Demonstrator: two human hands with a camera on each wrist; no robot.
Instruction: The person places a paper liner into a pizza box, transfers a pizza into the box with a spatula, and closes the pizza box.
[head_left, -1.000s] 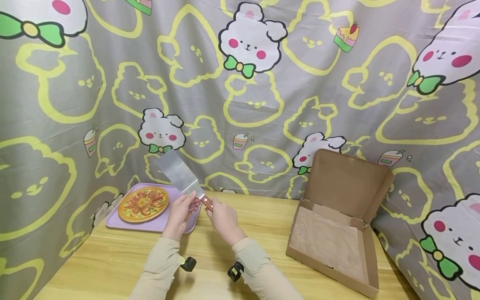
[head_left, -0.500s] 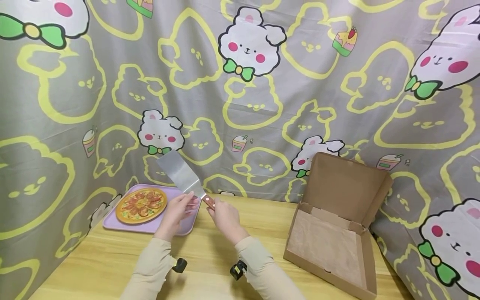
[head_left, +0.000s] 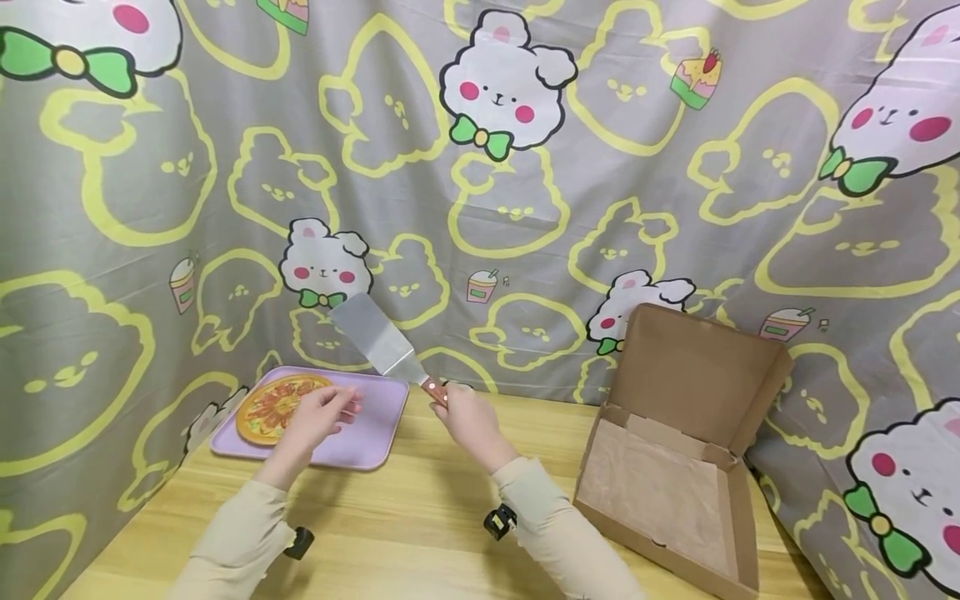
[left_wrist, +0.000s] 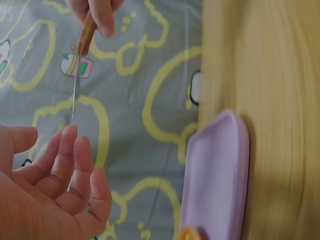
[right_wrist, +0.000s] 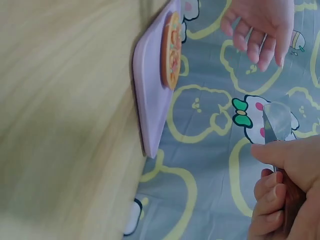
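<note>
Beyond the left hand (head_left: pixel 318 414) and the right hand (head_left: pixel 472 421), a grey curtain (head_left: pixel 420 200) printed with yellow animal outlines and white rabbit-like faces in green bows. Below both hands, a pale wood-grain bench (head_left: pixel 420 517). Well to the right of the right hand, a brown cardboard pizza box (head_left: pixel 690 375) with a raised lid and a paper liner (head_left: pixel 651 483) over its floor. Near the left hand, flat on the bench, a lilac rectangular tray (head_left: pixel 378 412). Up and left from the right hand, a metal-bladed spatula (head_left: pixel 382 343), tilted in the air, clear of the tray. On the tray, behind the left hand and partly hidden by it in the head view, a round pizza (head_left: pixel 272 407) with reddish toppings. At the right hand, curled fingers and thumb around the spatula's wooden handle (head_left: pixel 433 390). At the left hand, raised and apart from the spatula, loosely bent fingers, slightly spread.
</note>
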